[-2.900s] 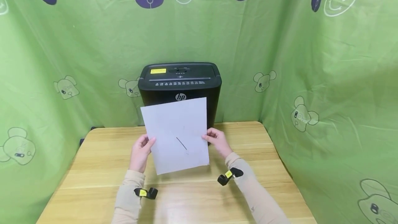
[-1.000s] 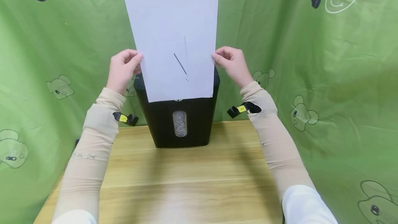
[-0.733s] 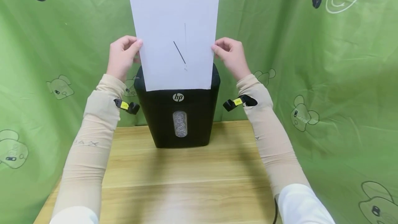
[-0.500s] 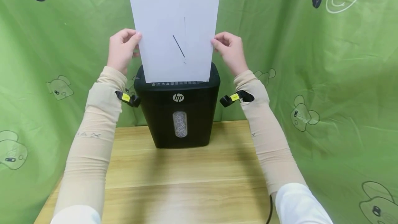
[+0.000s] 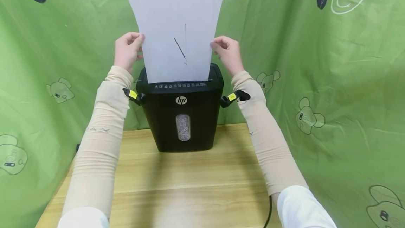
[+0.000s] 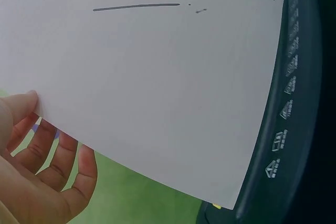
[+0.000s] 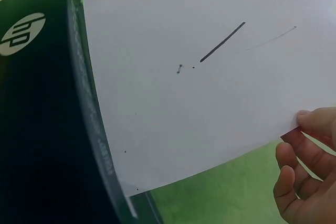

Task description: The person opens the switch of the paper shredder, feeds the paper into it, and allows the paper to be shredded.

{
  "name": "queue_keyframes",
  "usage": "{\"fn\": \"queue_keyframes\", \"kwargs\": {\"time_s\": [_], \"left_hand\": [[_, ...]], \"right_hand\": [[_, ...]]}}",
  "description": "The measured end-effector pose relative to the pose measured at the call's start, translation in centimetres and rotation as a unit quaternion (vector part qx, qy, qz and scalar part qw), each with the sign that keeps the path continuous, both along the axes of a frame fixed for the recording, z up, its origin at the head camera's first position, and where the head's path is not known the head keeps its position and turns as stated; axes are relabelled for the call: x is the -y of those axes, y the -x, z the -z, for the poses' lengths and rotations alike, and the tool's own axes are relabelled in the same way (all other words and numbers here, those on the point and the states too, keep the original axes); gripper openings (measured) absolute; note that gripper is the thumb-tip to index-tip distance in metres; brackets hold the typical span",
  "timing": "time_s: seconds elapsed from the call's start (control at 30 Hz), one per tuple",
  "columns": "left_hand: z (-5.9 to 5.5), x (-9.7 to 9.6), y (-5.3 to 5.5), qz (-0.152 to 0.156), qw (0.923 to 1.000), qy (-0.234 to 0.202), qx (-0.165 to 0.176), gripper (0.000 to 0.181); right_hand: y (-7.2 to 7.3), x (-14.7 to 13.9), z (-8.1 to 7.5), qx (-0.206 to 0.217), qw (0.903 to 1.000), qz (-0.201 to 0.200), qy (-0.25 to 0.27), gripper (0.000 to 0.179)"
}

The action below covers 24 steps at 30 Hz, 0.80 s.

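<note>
A white sheet of paper (image 5: 171, 13) with a dark slanted pen line stands upright over the black HP paper shredder (image 5: 164, 115). Its lower edge is at the slot on the shredder's top. My left hand (image 5: 127, 50) pinches the left edge between thumb and fingers, and my right hand (image 5: 228, 52) pinches the right edge. The sheet bows slightly, its top corners flaring outward. In the left wrist view the paper (image 6: 157, 77) meets the shredder top (image 6: 262, 177) beside a row of small printed icons. From the right wrist, the paper (image 7: 210, 103) covers the slot.
The shredder stands at the back of a wooden table (image 5: 190, 185), with shreds showing through its clear window (image 5: 183, 127). Green printed curtain (image 5: 284, 45) hangs behind and at both sides. A black cable (image 5: 269, 214) runs beneath my right forearm.
Both hands lifted the paper from in front of the shredder to above it, then brought its lower edge back to the slot. The hands have drawn slightly closer together.
</note>
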State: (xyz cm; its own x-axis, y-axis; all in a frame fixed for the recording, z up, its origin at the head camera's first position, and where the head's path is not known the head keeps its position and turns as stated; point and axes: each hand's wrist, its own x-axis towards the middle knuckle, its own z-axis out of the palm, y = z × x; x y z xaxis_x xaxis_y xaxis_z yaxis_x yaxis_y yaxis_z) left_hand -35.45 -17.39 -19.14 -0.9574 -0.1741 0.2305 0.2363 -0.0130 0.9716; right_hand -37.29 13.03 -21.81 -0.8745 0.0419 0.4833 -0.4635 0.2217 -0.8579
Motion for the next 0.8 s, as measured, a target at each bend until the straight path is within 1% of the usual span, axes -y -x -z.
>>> {"fn": "queue_keyframes", "kwargs": {"time_s": [0.2,0.47,0.8], "left_hand": [[0.5,-0.1,0.1,-0.003,0.9998,0.02,0.009,0.008],[1.0,-0.1,0.3,-0.005,0.9991,0.039,0.014,0.009],[1.8,-0.2,0.4,0.007,0.9983,0.055,0.014,0.012]], "right_hand": [[0.4,-0.2,0.6,0.018,0.9998,0.005,-0.01,0.011],[0.4,-0.2,1.0,0.026,0.9995,0.011,-0.018,0.01],[0.6,-0.6,2.1,0.03,0.9982,0.019,-0.048,0.016]]}}
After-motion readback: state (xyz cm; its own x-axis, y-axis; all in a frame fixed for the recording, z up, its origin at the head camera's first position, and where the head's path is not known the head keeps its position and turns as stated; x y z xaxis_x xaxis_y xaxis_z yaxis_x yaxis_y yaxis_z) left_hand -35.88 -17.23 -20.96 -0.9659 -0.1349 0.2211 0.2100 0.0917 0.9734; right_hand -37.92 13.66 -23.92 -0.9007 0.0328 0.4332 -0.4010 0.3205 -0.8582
